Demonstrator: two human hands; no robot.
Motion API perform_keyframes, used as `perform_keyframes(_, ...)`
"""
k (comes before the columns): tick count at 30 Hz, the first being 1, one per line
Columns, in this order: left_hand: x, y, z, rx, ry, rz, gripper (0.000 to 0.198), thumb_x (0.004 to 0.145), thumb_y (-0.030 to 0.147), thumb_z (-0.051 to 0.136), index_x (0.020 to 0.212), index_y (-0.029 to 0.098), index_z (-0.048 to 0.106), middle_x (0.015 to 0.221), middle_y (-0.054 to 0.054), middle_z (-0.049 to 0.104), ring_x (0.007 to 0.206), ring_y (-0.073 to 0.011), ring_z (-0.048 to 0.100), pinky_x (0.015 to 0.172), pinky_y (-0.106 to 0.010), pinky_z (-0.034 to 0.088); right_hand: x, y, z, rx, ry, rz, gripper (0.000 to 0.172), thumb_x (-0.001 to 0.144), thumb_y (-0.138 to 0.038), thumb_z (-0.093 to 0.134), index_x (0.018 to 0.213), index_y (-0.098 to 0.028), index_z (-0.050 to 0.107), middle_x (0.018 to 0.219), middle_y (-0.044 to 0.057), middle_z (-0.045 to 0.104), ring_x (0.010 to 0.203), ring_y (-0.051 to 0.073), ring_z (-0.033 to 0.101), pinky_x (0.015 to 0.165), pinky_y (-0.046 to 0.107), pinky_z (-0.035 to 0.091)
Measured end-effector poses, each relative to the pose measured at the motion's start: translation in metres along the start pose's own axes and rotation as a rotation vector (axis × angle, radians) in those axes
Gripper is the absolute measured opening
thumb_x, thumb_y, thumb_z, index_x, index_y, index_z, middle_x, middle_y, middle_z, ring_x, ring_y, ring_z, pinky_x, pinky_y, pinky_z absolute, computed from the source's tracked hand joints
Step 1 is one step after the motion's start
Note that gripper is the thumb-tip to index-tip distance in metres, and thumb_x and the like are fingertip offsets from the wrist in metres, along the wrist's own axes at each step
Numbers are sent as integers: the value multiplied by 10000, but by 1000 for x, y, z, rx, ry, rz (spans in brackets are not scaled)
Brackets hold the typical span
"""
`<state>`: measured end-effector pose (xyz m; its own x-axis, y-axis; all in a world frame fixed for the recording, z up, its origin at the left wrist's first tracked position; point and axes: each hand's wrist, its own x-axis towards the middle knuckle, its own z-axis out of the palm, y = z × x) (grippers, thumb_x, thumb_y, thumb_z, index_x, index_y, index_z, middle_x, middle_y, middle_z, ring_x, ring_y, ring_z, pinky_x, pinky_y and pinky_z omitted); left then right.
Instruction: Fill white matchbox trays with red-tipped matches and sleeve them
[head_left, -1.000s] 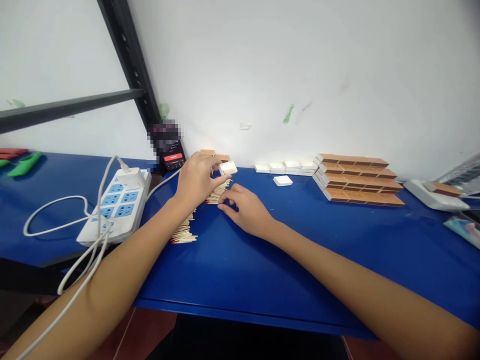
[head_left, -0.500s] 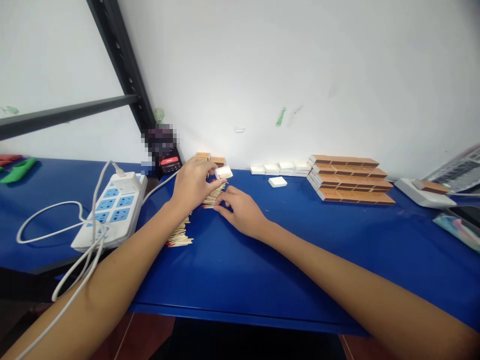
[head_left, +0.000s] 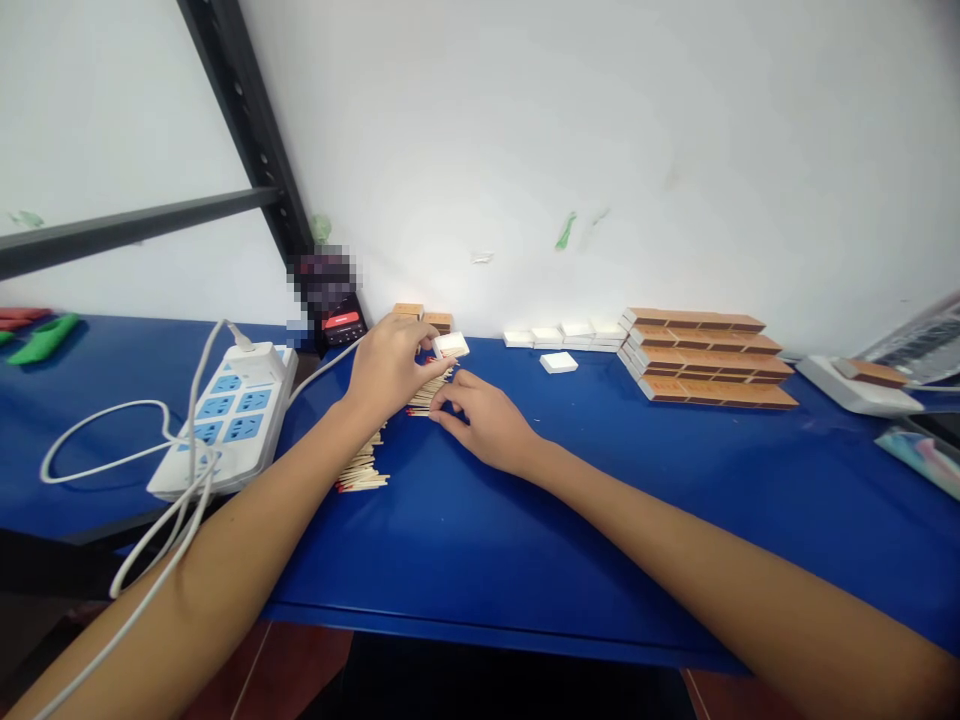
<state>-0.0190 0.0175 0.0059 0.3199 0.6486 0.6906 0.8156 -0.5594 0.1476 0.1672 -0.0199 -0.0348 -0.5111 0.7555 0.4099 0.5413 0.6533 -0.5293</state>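
Note:
Between its thumb and fingers, my left hand [head_left: 388, 362] holds a small white matchbox tray [head_left: 451, 345], tilted, with a few matchsticks showing at its lower edge. Red-tipped matchsticks [head_left: 426, 396] lie in a row on the blue table just below the tray. My right hand [head_left: 484, 418] is at the right end of this row, thumb and index finger pinched close to the sticks; whatever sits between the fingertips is too small to make out. Another pile of matchsticks [head_left: 363, 470] lies nearer, partly behind my left forearm.
White trays [head_left: 576, 332] line the wall, one loose tray [head_left: 559, 362] before them. Brown matchboxes [head_left: 705, 360] stand stacked on the right; more boxes [head_left: 409, 310] sit behind my left hand. A power strip [head_left: 229, 420] with white cables lies left, its cable crossing my forearm.
The view has shifted slightly, moving everything a little to the right in the picture. Both hands keep nearly the same pose over the matchsticks.

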Motion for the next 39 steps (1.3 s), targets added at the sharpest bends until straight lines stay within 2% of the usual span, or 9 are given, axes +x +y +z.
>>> perform_keyframes(8, 0, 1, -1, -19, -16, 4, 220, 889, 387, 814, 911, 206, 692, 876, -44, 741, 908, -253, 666, 795, -369, 492, -1, 0, -4, 74, -86, -54, 70, 990, -188, 669, 989, -211, 734, 1006, 25, 576, 792, 139, 538, 732, 285, 432)
perform_keyframes(19, 1, 2, -2, -51, -26, 10, 212, 879, 370, 825, 922, 202, 703, 881, -37, 739, 906, -244, 671, 816, -370, 505, -1, 2, -3, 89, -110, -77, 76, 991, -191, 671, 1004, -218, 741, 1020, 33, 587, 813, 150, 551, 718, 291, 441)
perform_keyframes(26, 1, 3, -1, -74, -39, 5, 197, 875, 362, 823, 913, 208, 707, 886, -38, 739, 909, -244, 675, 811, -373, 506, 3, -1, -2, 29, -140, -31, 49, 978, -175, 692, 936, -181, 717, 984, 34, 597, 818, 152, 557, 739, 293, 431)
perform_keyframes(29, 1, 3, -1, -68, -43, 6, 202, 873, 364, 826, 941, 208, 718, 897, -43, 747, 915, -248, 680, 803, -369, 508, 3, -3, -3, -45, -183, -43, 49, 1001, -179, 662, 962, -173, 691, 1018, 53, 609, 852, 171, 587, 782, 317, 457)
perform_keyframes(34, 1, 0, -1, -29, -81, 13, 148, 863, 307, 818, 942, 207, 744, 898, -48, 765, 932, -265, 687, 801, -379, 509, 1, 3, -24, -199, -162, -124, 76, 1048, -214, 592, 1019, -181, 653, 1109, 89, 604, 897, 200, 613, 828, 348, 485)
perform_keyframes(39, 3, 0, 0, -76, -192, 0, 273, 784, 332, 910, 993, 209, 786, 889, -39, 795, 906, -267, 701, 783, -378, 505, 1, 25, -61, -317, 30, -77, 113, 1070, -236, 532, 1051, -185, 631, 1084, 95, 592, 871, 219, 593, 772, 347, 460)
